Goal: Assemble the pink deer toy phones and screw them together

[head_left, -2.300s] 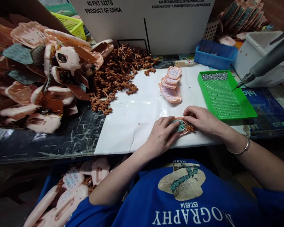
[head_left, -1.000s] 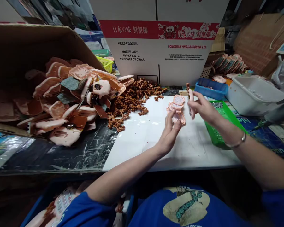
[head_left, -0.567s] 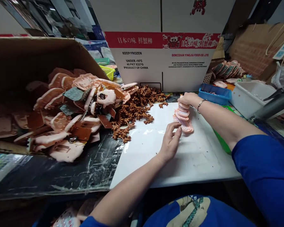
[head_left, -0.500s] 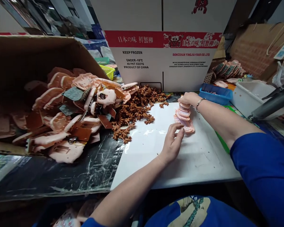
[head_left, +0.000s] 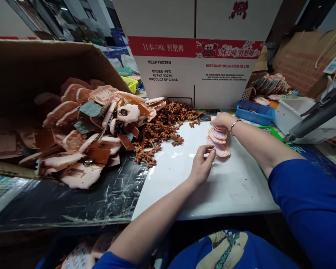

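Note:
A leaning row of overlapping pink plastic shell pieces (head_left: pixel 218 140) lies on the white board (head_left: pixel 170 186). At its far end my right hand (head_left: pixel 220 119), with a bangle at the wrist, closes on the end piece; the fingertips are partly hidden behind the hand. My left hand (head_left: pixel 203 162) rests by the near left side of the row. Its fingers are curved, with a gap to the thumb, and the tips are at the edge of the pieces. Whether they touch cannot be made out. Nothing shows inside the left hand.
On the left, a cardboard box (head_left: pixel 106 63) spills pink shells with circuit parts (head_left: pixel 81 175). Small brown branching pieces (head_left: pixel 168 125) are heaped beside the board. Behind stands a white printed carton (head_left: pixel 170 87). A blue tray (head_left: pixel 254 112), white bin (head_left: pixel 302 116) and dark grey arm (head_left: pixel 316 116) are right.
The view has shifted slightly. Both hands stay at the row of pink pieces, with little movement; the far pieces sit slightly differently under my right hand.

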### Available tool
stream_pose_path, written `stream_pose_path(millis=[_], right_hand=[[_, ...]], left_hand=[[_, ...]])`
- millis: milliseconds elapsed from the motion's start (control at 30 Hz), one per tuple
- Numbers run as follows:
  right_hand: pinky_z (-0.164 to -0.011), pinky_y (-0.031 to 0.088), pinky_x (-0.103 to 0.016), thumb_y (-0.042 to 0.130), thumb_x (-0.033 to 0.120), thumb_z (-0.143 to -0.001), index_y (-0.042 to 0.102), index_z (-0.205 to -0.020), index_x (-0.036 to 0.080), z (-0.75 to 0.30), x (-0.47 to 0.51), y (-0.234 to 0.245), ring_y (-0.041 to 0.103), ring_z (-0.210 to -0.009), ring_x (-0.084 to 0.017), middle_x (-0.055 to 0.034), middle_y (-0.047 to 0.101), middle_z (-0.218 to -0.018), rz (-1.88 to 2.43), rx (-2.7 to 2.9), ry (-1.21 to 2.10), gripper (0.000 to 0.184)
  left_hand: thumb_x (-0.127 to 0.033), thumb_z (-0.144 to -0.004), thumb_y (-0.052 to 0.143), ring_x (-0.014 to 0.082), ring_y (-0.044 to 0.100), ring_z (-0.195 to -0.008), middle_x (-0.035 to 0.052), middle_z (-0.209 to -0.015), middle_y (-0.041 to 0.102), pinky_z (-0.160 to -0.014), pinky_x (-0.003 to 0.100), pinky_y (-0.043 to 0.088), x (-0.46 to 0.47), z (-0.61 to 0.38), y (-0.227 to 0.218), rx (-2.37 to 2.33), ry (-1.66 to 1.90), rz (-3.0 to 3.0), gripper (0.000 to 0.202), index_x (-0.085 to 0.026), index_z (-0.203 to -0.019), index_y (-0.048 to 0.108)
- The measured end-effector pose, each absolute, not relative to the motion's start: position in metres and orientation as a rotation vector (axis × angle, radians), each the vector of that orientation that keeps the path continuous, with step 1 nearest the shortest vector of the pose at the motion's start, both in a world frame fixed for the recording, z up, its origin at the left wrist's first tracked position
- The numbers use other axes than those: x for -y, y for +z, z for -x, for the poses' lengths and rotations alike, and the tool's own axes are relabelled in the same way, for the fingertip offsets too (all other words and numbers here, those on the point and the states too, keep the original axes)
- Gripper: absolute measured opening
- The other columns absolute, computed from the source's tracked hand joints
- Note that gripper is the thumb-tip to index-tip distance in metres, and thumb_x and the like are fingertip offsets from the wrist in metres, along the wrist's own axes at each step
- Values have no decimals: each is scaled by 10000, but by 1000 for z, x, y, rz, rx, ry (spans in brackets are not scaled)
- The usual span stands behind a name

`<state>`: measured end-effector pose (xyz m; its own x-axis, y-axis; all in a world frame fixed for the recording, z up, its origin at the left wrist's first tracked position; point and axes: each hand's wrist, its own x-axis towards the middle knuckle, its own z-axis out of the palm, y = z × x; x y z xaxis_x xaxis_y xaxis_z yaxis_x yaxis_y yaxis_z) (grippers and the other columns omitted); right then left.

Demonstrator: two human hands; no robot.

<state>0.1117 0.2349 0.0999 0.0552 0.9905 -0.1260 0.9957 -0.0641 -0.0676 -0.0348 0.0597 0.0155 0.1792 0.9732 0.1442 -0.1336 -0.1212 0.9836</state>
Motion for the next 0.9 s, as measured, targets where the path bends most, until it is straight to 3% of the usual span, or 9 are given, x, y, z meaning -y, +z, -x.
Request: stream_pose_path(millis=[133, 267, 367, 467, 567, 767, 900], right_hand=[[-1004, 473, -432, 626, 469, -879, 463, -1427, 152, -120, -197, 131, 600, -1198, -313, -163, 622, -1323, -2247, -2396, -275, 654], [-915, 527, -291, 579, 478, -892, 399, -1480, 284, -142, -122, 143, 667, -1095, -200, -36, 643, -1337, -1954, -2747, -519, 645], [-893, 565, -359, 662, 473, -838, 391, -1503, 284, -162, -61, 130, 691, -1056, -240, -73, 606, -1395, -1652, -2961, -927, 743], [-903, 582, -432, 702, 472, -821, 357, -1534, 295, -178, -17, 107, 661, -1136, -290, -101, 532, -1477, -1633, -3018, -941, 811], [-933, 584, -458, 705, 461, -836, 329, -1548, 313, -189, 7, 87, 613, -1226, -309, -94, 482, -1522, -1576, -3131, -926, 819], [-1051, 534, -472, 740, 411, -830, 284, -1560, 344, -203, 29, 78, 588, -1265, -295, -81, 528, -1472, -1463, -3332, -795, 864], [-1050, 540, -466, 747, 390, -829, 308, -1553, 315, -206, 35, 82, 613, -1227, -271, -90, 554, -1438, -1413, -3376, -799, 850]], left_hand=[[-502, -868, 640, 168, 634, -941, 74, -1064, 645, -769, 280, 547, -70, 38, 16, -877, 1267, -1176, 404, -168, -1093, 622], [-538, -876, 636, 181, 671, -978, 113, -1260, 620, -832, 334, 575, -62, 35, 33, -732, 1245, -1053, 478, -184, -1196, 617], [-547, -868, 664, 236, 654, -1108, 118, -1353, 592, -889, 374, 575, -41, 26, 44, -501, 1138, -1022, 555, -244, -1324, 573], [-528, -868, 680, 292, 617, -1209, 102, -1376, 594, -870, 385, 586, -15, 15, 46, -407, 1025, -1075, 565, -306, -1368, 538], [-519, -858, 696, 298, 645, -1174, 99, -1350, 619, -886, 398, 582, 6, 8, 40, -395, 985, -1098, 599, -316, -1390, 511], [-441, -861, 720, 295, 569, -1284, 84, -1433, 562, -1079, 441, 473, 26, 3, 29, -432, 1026, -1179, 665, -317, -1462, 463], [-398, -842, 753, 291, 553, -1288, 65, -1440, 555, -1079, 439, 458, 30, 0, 26, -443, 1057, -1136, 723, -353, -1486, 427]])
